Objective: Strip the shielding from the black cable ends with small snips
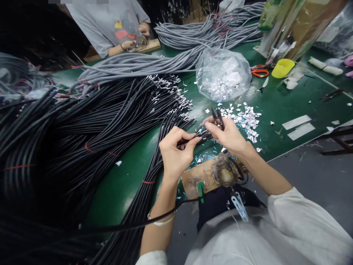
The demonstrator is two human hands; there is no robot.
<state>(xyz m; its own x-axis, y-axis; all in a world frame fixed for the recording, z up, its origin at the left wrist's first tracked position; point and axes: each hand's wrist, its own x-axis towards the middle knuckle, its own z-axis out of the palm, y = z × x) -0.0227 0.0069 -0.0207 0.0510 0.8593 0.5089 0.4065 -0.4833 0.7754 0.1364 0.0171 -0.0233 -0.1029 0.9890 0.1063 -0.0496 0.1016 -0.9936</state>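
My left hand (178, 149) pinches a black cable (190, 140) near its stripped end, above the table's front edge. Beside it, my right hand (227, 134) is closed around small dark snips (217, 118), their blades pointing up and away. The right thumb and forefinger meet at the thin coloured wires (202, 131) of the cable end; whether they pinch one, I cannot make out. Just below the hands lies a wooden board (194, 176) carrying a stained, roundish metal fixture (224, 171). Cut bits of blue insulation (212, 152) are scattered around it.
Bundles of black cable (118, 114) fill the left, grey cables (143, 64) behind. A clear bag (223, 75) of foil scraps, a foil pile (249, 121), orange-handled scissors (259, 70) and a yellow cup-like piece (283, 69) lie on the green table (300, 97). A co-worker (110, 25) sits opposite.
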